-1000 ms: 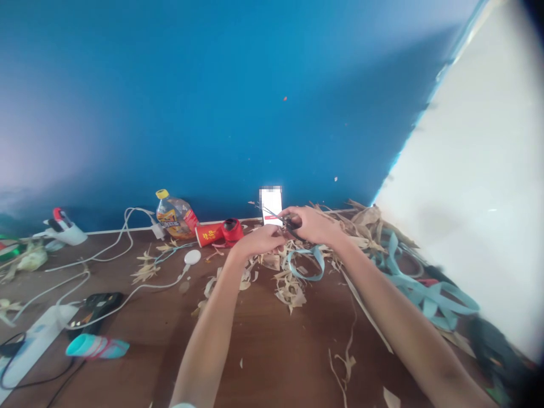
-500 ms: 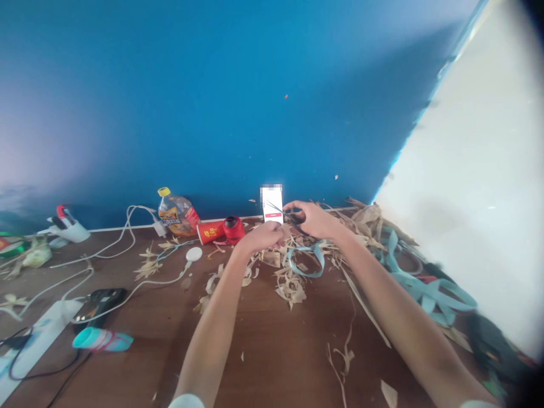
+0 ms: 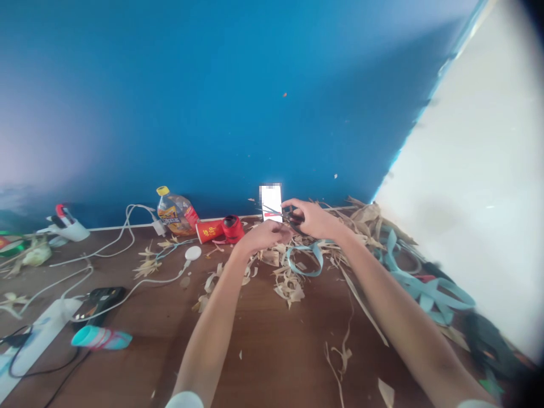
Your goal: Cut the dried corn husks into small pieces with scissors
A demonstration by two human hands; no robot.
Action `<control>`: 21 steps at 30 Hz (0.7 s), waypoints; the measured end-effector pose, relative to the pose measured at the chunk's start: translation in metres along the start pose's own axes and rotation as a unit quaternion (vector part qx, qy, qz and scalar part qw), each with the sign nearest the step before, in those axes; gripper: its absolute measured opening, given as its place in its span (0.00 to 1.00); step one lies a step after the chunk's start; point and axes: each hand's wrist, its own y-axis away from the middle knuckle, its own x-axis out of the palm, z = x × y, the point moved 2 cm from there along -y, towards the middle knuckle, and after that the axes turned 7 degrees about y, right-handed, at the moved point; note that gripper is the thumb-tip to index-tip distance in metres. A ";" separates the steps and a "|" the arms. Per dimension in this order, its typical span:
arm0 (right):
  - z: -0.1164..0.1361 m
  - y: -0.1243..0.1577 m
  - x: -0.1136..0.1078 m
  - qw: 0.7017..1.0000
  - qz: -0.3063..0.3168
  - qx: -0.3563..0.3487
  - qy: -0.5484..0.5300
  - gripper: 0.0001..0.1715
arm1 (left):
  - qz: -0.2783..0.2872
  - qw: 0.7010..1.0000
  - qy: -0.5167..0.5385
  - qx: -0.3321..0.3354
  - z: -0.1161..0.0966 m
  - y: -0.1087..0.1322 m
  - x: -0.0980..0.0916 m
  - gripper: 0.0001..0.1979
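My right hand (image 3: 318,220) is closed round the handles of a pair of dark scissors (image 3: 290,216), whose blades point left across the front of a lit phone (image 3: 272,199) leaning on the wall. The blades look a little apart. Just below them is my left hand (image 3: 266,237), palm down with fingers drawn together; whatever it pinches is too small or hidden to name. Dry, straw-coloured husk scraps (image 3: 290,290) lie around and beneath both hands. A loop of light blue ribbon (image 3: 306,274) rests on the scraps near my right wrist.
Left of my hands are a red cup (image 3: 209,231) on its side, a red ribbon roll (image 3: 233,231), a plastic bottle (image 3: 178,215) and a white charging puck (image 3: 193,253). More blue ribbon (image 3: 433,292) lies at right. A power strip (image 3: 40,340) and cables occupy the left.
The scissors' blades have tipped downward, from slanting up across the phone to nearly level. My left hand has turned slightly, its fingers reaching further right. The right hand barely moved.
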 end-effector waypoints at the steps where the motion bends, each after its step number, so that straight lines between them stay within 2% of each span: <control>1: 0.004 0.001 -0.001 1.000 -0.011 -0.017 0.011 0.38 | -0.003 1.000 0.002 -0.005 0.001 0.000 -0.001 0.12; 6: 0.018 0.004 -0.002 0.994 -0.053 -0.076 0.052 0.35 | -0.015 0.999 0.040 -0.032 0.002 0.003 -0.007 0.13; 10: 0.016 -0.001 0.006 0.994 -0.098 -0.045 0.031 0.32 | -0.030 0.994 0.102 -0.002 0.002 0.001 -0.005 0.11; 14: 0.008 -0.005 0.013 0.989 -0.138 0.041 -0.014 0.27 | -0.112 0.977 0.179 0.010 0.008 -0.005 -0.003 0.15; 18: 0.006 -0.006 0.015 0.986 -0.080 0.082 -0.119 0.29 | -0.189 0.962 0.196 0.030 0.015 -0.011 -0.003 0.16; 21: 0.005 -0.007 0.014 0.978 -0.070 0.087 -0.176 0.34 | -0.249 0.945 0.205 0.049 0.017 -0.014 -0.003 0.16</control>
